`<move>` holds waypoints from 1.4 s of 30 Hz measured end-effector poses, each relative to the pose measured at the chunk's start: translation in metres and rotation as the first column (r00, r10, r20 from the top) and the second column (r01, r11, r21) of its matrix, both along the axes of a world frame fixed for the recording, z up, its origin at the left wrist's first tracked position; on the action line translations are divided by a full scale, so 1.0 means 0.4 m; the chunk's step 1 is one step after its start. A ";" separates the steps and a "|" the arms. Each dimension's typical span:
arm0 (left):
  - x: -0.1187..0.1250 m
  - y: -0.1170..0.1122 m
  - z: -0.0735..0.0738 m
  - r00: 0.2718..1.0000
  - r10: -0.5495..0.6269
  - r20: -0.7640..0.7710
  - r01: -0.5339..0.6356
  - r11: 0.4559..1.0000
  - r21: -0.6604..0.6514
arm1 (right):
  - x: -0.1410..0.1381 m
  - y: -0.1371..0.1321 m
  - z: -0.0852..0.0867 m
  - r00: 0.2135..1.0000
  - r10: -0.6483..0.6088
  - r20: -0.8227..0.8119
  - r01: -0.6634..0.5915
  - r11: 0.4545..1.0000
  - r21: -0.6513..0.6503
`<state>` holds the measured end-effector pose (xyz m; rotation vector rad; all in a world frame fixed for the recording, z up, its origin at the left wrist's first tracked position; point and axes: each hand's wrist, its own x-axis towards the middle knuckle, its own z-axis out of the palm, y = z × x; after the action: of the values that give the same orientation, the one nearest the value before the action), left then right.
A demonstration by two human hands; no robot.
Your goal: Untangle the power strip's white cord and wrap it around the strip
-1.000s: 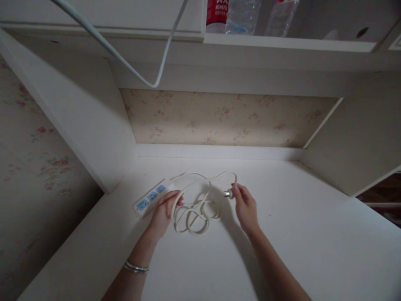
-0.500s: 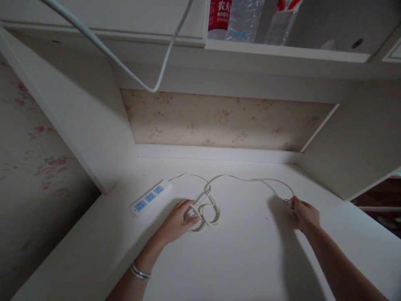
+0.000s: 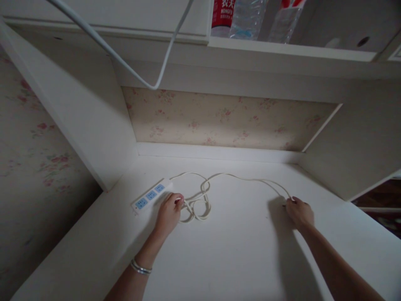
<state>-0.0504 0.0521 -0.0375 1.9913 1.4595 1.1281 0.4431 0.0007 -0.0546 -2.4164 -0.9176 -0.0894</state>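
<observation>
Our left hand (image 3: 169,211), two silver bangles (image 3: 140,267) on the wrist, is curled thumb-to-fingers round a strand of thin cream-coloured cord (image 3: 189,207); our right hand (image 3: 300,212), well off to the right, is closed over a small plug (image 3: 284,205), mostly hidden, one dark tip poking out on its left side. Both are over a plain white tabletop (image 3: 225,255); we can't tell if either one touches it. Cord goes left from the plug in a long slack line, crosses itself, and sits in a few loose loops just beside our left hand. Slightly past that hand, to its left, we have a long white plastic power strip (image 3: 155,193) with three blue socket faces, lying aslant, cord leaving its far end. Behind that: low white ledge (image 3: 219,151), then beige wallpaper with pink flowers (image 3: 203,119). Higher up, on a white shelf (image 3: 291,51), we get a red-labelled bottle (image 3: 222,16) and two clear plastic containers (image 3: 247,19), tops out of view.
</observation>
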 end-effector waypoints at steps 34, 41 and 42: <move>-0.041 0.011 0.015 0.862 0.217 0.459 -0.002 0.906 -0.424 | -0.725 -0.014 0.055 0.525 0.810 -0.261 -0.784 0.580 0.223; -0.008 -0.035 0.079 0.447 0.168 0.879 0.449 0.807 -0.383 | -0.736 -0.015 0.051 0.336 0.842 -0.423 -0.837 0.473 0.275; -0.004 -0.037 0.082 0.440 0.104 0.892 0.481 0.812 -0.332 | -0.736 -0.015 0.051 0.309 0.847 -0.432 -0.851 0.450 0.273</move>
<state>-0.0521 0.0374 -0.0048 0.8178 0.7635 1.1639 0.1486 -0.0053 -0.0343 -1.4609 -1.7682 0.9328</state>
